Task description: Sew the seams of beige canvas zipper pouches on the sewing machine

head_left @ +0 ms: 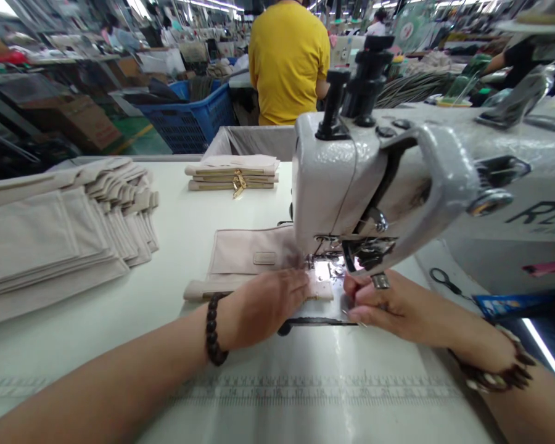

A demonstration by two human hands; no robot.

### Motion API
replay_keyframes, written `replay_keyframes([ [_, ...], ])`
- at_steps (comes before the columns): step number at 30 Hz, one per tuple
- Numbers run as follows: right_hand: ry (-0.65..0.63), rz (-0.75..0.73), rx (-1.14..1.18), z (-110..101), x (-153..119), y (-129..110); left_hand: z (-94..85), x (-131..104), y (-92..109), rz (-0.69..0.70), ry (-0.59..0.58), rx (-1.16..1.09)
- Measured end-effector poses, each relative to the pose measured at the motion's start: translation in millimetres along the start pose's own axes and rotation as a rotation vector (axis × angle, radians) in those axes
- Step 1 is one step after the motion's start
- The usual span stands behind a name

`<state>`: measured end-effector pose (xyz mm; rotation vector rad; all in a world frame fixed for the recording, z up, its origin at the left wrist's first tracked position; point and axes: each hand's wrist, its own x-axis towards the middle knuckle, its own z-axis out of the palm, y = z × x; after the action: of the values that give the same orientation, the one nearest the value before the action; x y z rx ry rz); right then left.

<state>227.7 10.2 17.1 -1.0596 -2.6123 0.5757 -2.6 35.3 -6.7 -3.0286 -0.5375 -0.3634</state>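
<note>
A beige fabric piece (240,253) with a small rectangular label lies under the head of the grey sewing machine (337,179). My left hand (263,305) rests flat on its folded front edge, fingers extended toward the lit needle area. A short gold zipper stretch shows by the fingertips. Just right of the needle plate (324,311), my right hand (383,305) has its thumb and fingers curled together beside the presser foot. What sits between those fingertips is too small to make out.
Beige pieces (41,234) are piled at the left, and a stack with gold zipper pulls (234,172) lies behind the work. Small scissors (444,280) lie right. Beyond are a blue crate (189,117) and a person in yellow (289,61).
</note>
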Motion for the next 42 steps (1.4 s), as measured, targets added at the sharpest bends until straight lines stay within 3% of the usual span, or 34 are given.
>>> replay_keyframes([
  [2, -0.082, -0.001, 0.081, -8.6, -4.9, -3.4, 1.4, -3.3, 4.9, 0.120, 0.004, 0.198],
  [3, -0.060, 0.028, 0.076, -9.4, -6.1, -5.7, 1.5, -3.9, 6.7, 0.138, 0.012, 0.260],
  [6, 0.147, 0.095, -0.107, 0.8, -2.9, -12.8, 0.3, -2.8, 9.3, 0.131, 0.028, 0.312],
  [8, 0.161, 0.080, -0.212, 11.6, 3.1, -17.0, -0.7, -1.2, 9.8, 0.129, 0.041, 0.308],
  [10, 0.078, 0.047, -0.287, 19.7, 9.4, -20.5, -1.1, 0.0, 10.5, 0.112, 0.038, 0.288],
  [12, -0.001, 0.011, -0.351, 23.6, 13.6, -22.8, -1.2, 0.4, 11.0, 0.090, 0.017, 0.270],
  [17, -0.043, -0.018, -0.428, 28.7, 15.5, -21.4, -2.6, 0.9, 8.5, 0.143, -0.015, 0.304],
  [25, 0.030, 0.002, -0.349, 41.7, 14.3, -14.6, 0.3, 4.2, 5.0, 0.129, -0.043, 0.264],
  [33, 0.089, 0.051, -0.328, 37.0, 15.3, -15.2, -0.8, 7.2, 2.4, 0.073, -0.025, 0.170],
  [42, 0.141, 0.130, -0.449, 35.5, 20.0, -12.6, -0.6, 12.0, -1.7, 0.015, -0.085, 0.158],
])
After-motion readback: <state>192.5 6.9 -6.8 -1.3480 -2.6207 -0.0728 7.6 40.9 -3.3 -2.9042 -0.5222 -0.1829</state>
